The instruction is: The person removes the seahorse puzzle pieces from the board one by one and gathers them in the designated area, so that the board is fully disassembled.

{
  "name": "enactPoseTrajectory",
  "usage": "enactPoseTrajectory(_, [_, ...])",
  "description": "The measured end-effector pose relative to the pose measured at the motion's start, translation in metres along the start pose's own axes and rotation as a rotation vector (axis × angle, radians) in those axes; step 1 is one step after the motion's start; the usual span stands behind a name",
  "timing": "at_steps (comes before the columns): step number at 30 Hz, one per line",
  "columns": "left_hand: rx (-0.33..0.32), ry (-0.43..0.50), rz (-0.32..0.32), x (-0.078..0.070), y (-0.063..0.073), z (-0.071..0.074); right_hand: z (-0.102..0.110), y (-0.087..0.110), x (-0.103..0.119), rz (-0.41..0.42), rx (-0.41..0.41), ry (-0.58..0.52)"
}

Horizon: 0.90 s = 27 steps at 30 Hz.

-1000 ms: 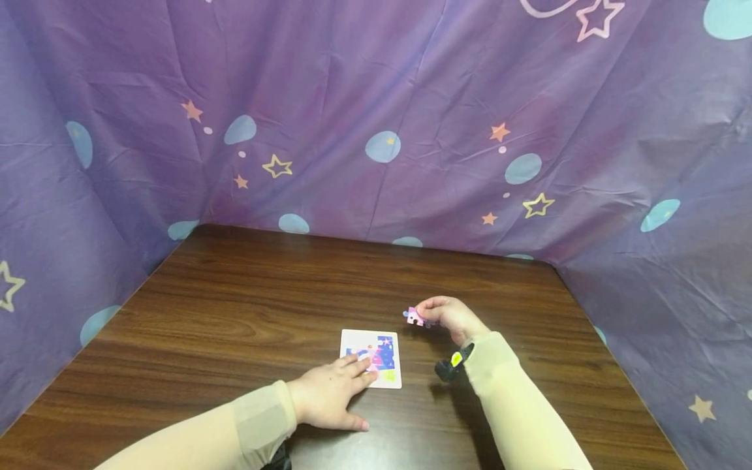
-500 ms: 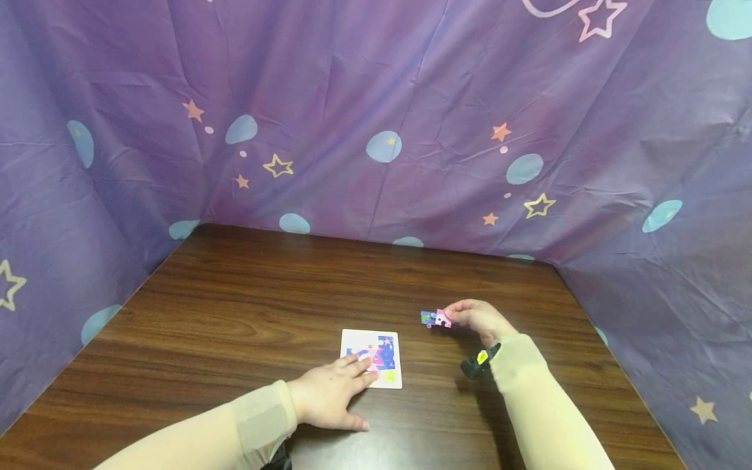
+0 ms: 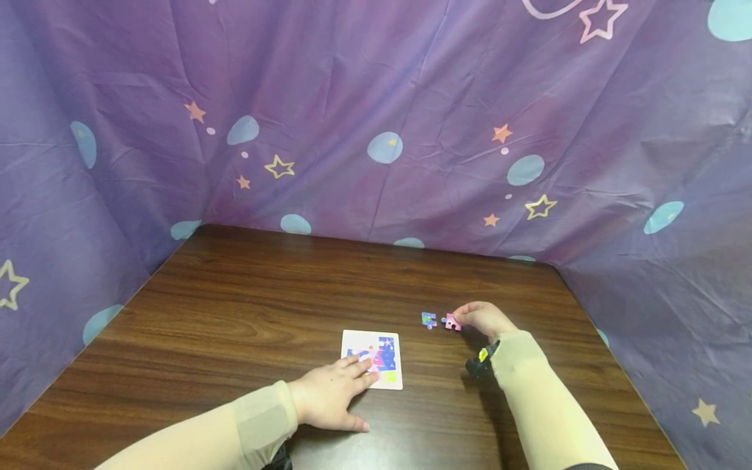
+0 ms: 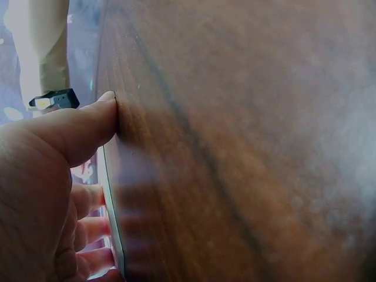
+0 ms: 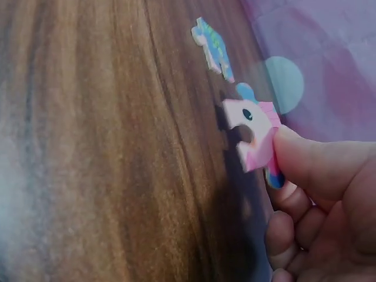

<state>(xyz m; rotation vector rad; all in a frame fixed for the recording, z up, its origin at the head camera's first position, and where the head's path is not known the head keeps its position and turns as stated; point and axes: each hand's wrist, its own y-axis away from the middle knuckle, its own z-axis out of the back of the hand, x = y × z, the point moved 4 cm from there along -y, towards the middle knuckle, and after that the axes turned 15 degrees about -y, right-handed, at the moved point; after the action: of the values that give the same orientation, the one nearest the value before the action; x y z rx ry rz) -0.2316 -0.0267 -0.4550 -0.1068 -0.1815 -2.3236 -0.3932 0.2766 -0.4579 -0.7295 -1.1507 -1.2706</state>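
Note:
Between thumb and fingers my right hand (image 3: 486,320) pinches a pink and white puzzle piece (image 5: 256,132) with a dark eye printed on it. The piece is tilted, and its shadow falls on the table beside it. A blue and green puzzle piece (image 3: 429,319) lies on the table just left of it, a small gap apart. My left hand (image 3: 333,393) rests with spread fingers on a white-bordered square picture card (image 3: 390,382), covering its lower left part. In the left wrist view the fingers (image 4: 94,231) lie over the card's edge.
The dark wooden table (image 3: 264,287) reaches back to a purple curtain (image 3: 329,117) printed with stars and ovals. More curtain hangs along the left and right sides. A black wrist camera (image 3: 480,362) sits under the right wrist.
My right hand has moved right and slightly down with the pink piece. The blue and green piece beside it now lies apart from it. My left hand stays on the card.

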Motion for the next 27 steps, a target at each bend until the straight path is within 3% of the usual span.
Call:
enactPoseTrajectory(17, [-0.003,0.001,-0.001,0.0009,0.0002,0.0004,0.0060,-0.0084,-0.0021,-0.026,-0.112,0.216])
enactPoseTrajectory(27, [-0.016,-0.022,-0.001,0.0013,-0.0001,-0.0001,0.0051,-0.0079,-0.0042,-0.051,-0.139,0.187])
